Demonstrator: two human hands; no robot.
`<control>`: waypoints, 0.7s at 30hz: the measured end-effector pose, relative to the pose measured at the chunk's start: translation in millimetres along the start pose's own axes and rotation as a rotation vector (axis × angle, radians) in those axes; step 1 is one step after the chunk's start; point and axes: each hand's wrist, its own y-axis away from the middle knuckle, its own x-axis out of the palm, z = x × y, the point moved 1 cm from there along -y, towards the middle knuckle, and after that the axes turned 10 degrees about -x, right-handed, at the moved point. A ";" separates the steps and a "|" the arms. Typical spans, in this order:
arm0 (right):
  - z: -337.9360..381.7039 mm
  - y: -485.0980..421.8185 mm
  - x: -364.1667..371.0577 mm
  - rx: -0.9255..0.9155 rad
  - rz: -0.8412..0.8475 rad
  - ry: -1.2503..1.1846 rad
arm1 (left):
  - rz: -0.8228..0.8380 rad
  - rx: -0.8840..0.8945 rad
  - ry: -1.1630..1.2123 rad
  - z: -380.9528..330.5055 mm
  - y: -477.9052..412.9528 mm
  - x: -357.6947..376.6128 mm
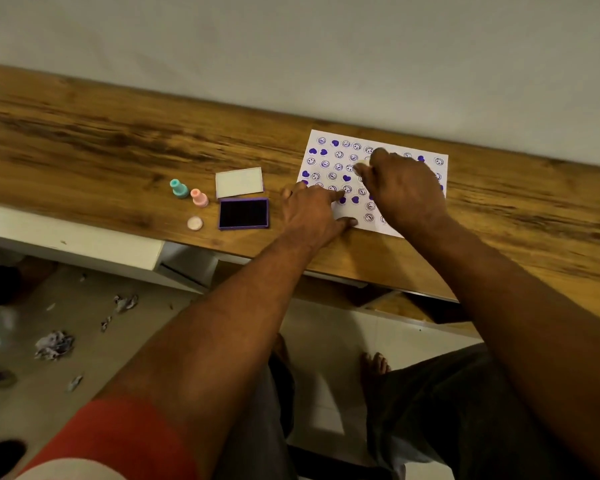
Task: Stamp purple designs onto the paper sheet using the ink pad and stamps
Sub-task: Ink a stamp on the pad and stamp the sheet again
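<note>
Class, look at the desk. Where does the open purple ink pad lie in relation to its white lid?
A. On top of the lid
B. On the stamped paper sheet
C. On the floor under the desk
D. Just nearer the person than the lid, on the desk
D: the ink pad lies open on the wooden desk, directly in front of the white lid on the person's side, left of the paper sheet.

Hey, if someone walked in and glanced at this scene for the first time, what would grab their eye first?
Probably the paper sheet at the right of the wooden table, crowded with purple smiley faces and hearts, with the left hand pinning its near edge and the right hand bunched over its middle. Next, the open purple ink pad to its left, beside a teal stamp and a pink stamp.
</note>
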 end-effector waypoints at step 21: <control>7.5 22.0 32.6 0.076 0.494 0.091 | -0.004 -0.013 0.034 -10.0 -2.9 -8.0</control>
